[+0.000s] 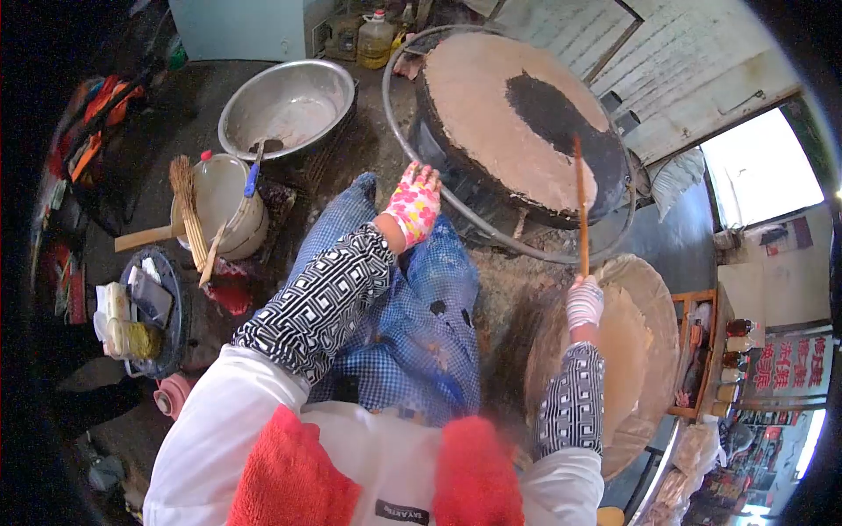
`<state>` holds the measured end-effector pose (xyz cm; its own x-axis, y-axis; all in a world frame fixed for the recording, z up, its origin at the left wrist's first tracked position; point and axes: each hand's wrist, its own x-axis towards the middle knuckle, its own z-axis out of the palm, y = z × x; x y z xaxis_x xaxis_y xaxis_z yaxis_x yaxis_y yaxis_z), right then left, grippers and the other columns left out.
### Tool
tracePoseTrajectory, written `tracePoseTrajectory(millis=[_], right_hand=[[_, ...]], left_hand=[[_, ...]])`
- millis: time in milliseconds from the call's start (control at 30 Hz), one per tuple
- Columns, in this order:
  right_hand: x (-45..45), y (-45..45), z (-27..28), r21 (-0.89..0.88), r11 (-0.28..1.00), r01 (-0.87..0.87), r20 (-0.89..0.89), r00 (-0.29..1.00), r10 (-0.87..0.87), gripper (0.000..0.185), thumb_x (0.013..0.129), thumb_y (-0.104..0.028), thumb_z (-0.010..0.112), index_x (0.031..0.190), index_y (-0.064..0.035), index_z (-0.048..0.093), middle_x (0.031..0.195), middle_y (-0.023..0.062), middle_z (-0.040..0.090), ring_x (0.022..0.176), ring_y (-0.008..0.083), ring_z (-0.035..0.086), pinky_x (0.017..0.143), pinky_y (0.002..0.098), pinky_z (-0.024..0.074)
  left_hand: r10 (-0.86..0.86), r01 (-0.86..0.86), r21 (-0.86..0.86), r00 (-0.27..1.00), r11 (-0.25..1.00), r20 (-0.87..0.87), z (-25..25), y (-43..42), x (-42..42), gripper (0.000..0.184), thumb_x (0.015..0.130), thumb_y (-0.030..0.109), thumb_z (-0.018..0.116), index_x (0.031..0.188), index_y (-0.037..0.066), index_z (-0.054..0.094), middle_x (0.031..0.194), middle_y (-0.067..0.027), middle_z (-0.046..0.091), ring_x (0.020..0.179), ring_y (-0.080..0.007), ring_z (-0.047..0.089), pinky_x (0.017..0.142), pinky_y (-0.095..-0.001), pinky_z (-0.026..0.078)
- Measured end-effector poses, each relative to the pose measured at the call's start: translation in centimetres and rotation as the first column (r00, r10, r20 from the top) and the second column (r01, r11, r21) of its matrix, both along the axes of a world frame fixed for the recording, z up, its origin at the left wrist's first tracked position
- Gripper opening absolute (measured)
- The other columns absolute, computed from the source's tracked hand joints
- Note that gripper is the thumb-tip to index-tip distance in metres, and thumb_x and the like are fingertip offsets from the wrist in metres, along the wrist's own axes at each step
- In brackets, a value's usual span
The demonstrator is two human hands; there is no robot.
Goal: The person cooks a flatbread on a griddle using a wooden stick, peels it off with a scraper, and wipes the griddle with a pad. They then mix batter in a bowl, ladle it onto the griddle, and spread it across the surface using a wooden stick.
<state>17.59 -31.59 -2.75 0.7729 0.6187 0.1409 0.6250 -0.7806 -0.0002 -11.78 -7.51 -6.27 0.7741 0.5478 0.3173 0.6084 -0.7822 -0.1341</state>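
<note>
My left hand (414,203), in a pink-and-yellow flowered glove, has its fingers closed over the metal ring (500,235) that circles a round black griddle (548,110). A pale brown batter layer (474,110) coats much of the griddle, leaving a dark bare patch in the middle and toward the right. My right hand (585,302), in a white striped glove, grips a long thin wooden stick (581,206). The stick's far tip reaches over the griddle's right part. Below that hand lies a round pale flatbread stack (618,351) on a wide, cloth-lined round tray (548,351).
At the left stand a big metal basin (230,123) and a white bucket (250,232) with a straw brush (186,197) across it. Beyond them is an oil jug (375,42). A wooden shelf (702,351) with jars stands right of the tray.
</note>
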Motion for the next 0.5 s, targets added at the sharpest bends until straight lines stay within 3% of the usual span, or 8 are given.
tracePoseTrajectory(millis=[133,200,267,367,400,500], right_hand=[[-1.4,-0.6,0.0,-0.065,0.998,-0.014,-0.024,1.0,0.013,0.028,0.089,-0.032,0.046,0.085,-0.0055,0.053,0.075,0.0222,0.062,0.072,0.0409,0.061,0.063,0.0496,0.0481],[0.4,-0.3,0.2,-0.025,1.0,0.016,-0.056,0.998,-0.018,0.028,0.089,-0.032,0.046,0.087,-0.0054,0.053,0.075,0.0226,0.062,0.072,0.0416,0.061,0.063,0.0496,0.0482],[1.1,-0.2,0.0,0.022,0.999,0.049,-0.085,0.995,-0.047,0.028,0.089,-0.032,0.046,0.088,-0.0053,0.052,0.076,0.0229,0.062,0.073,0.0423,0.061,0.064,0.0496,0.0483],[-1.3,-0.4,1.2,0.041,0.989,-0.139,0.044,0.99,0.137,0.029,0.09,-0.032,0.045,0.086,-0.0052,0.053,0.078,0.0236,0.063,0.074,0.0414,0.061,0.064,0.0489,0.0478],[-1.9,-0.2,1.5,-0.049,0.996,-0.075,-0.043,0.996,0.073,0.029,0.09,-0.032,0.045,0.083,-0.0051,0.054,0.077,0.0235,0.063,0.074,0.0412,0.061,0.064,0.049,0.0478],[0.4,-0.9,0.6,0.027,1.0,0.003,-0.088,0.996,-0.001,0.03,0.09,-0.032,0.045,0.082,-0.0043,0.053,0.077,0.0234,0.063,0.075,0.0415,0.061,0.066,0.0494,0.0481]], left_hand=[[0.052,-0.052,0.006,0.994,0.999,-0.095,0.1,0.5,0.0,0.043,0.082,0.019,0.041,0.117,-0.005,0.051,0.129,-0.0209,0.046,0.126,-0.0345,0.037,0.108,-0.0534,0.015],[0.066,-0.066,0.008,0.997,0.998,-0.034,0.0,1.2,-0.1,0.048,0.077,0.024,0.047,0.116,-0.003,0.052,0.128,-0.0177,0.047,0.126,-0.033,0.036,0.108,-0.0531,0.016],[0.076,-0.075,0.017,0.993,0.997,-0.094,0.6,1.2,-0.4,0.05,0.076,0.028,0.05,0.116,-0.002,0.052,0.128,-0.0171,0.047,0.126,-0.0325,0.036,0.108,-0.0535,0.015],[0.125,-0.131,-0.066,0.988,0.989,-0.089,0.6,2.5,-0.3,0.059,0.072,0.034,0.055,0.119,-0.001,0.052,0.13,-0.017,0.045,0.128,-0.032,0.033,0.108,-0.0537,0.014],[0.131,-0.136,-0.063,0.988,0.989,-0.079,0.8,2.7,-0.2,0.059,0.072,0.034,0.055,0.119,-0.001,0.052,0.13,-0.017,0.045,0.128,-0.032,0.033,0.108,-0.0537,0.014],[0.196,-0.206,-0.041,0.963,0.978,-0.184,2.0,2.5,-0.5,0.059,0.073,0.033,0.055,0.122,-0.001,0.05,0.132,-0.0164,0.044,0.129,-0.0313,0.033,0.108,-0.0538,0.013]])
